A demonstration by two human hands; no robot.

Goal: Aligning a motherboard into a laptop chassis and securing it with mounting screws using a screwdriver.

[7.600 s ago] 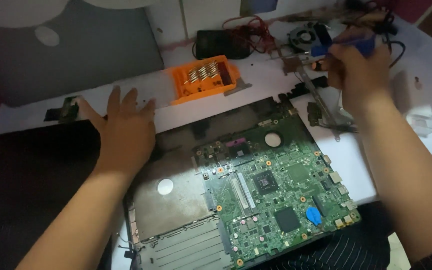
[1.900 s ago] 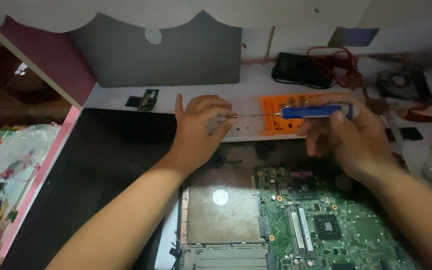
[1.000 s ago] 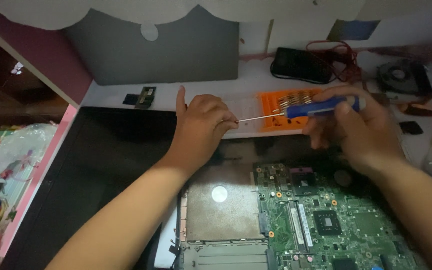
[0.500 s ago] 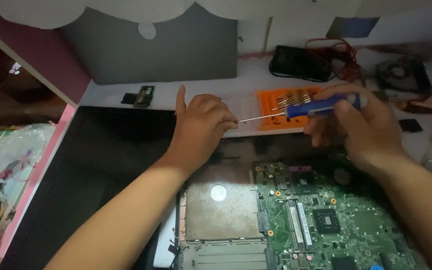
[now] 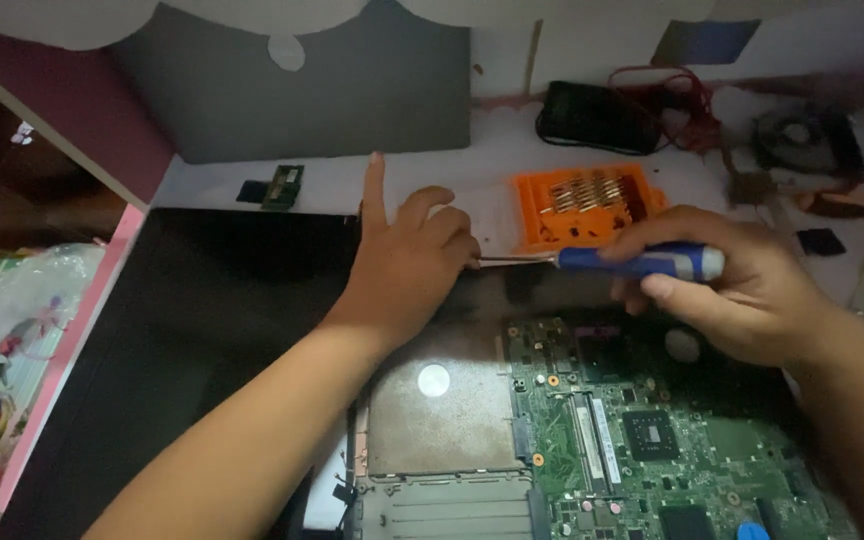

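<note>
Above the motherboard's (image 5: 642,430) edge, right hand (image 5: 727,290) levels screwdriver (image 5: 612,261) (tip at left hand (image 5: 407,265))

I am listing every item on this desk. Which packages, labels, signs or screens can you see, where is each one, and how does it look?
Laptop screen panel: lies flat left of the open laptop base, under the left forearm; a dark, unlit rectangle.
Round sticker: on the grey metal plate beside the green circuit board; small, white.
Plastic bag: far left edge; crumpled, clear with coloured print.
No signs are visible.

Single head-worn view, steeply downward and close over the motherboard (image 5: 642,440) and desk (image 5: 432,180).
</note>
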